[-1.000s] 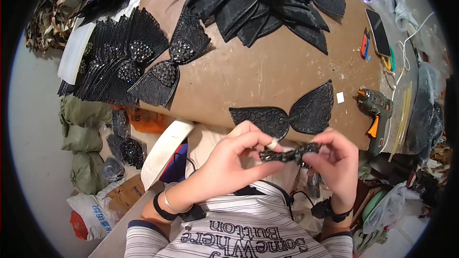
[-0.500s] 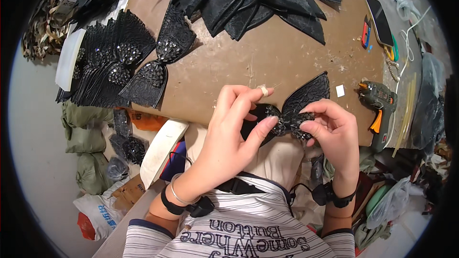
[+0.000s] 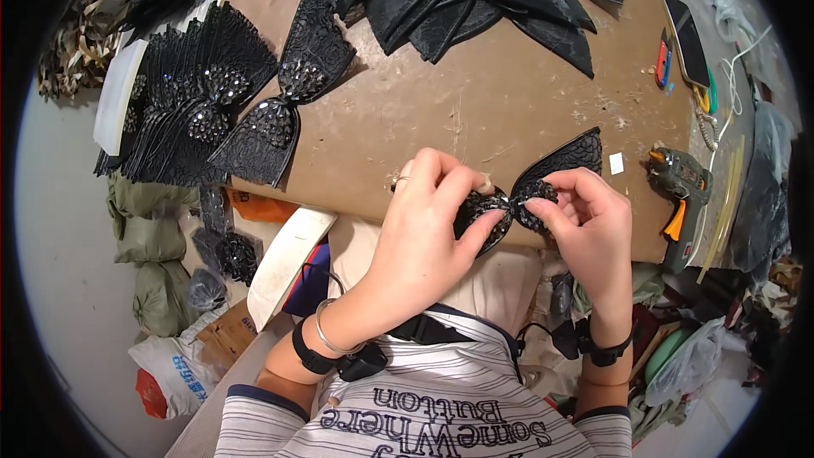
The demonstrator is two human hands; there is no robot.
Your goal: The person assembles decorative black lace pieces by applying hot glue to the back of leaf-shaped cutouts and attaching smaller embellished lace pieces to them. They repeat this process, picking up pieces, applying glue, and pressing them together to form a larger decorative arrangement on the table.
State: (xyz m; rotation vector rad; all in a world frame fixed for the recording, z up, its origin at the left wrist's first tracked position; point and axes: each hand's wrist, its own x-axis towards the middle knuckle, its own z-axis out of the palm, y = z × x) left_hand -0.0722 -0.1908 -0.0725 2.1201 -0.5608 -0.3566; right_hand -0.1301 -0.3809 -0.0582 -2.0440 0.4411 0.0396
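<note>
The left hand and right hand now pinch the shiny bead piece farther away, over the black bow.

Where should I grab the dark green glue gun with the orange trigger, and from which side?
Probably by the dark handle of the dark green glue gun, coming from the near side with your right hand. The gun lies on its side with the handle slanting back toward you, the orange trigger along its left and the orange-tipped nozzle pointing away to the left.
</note>
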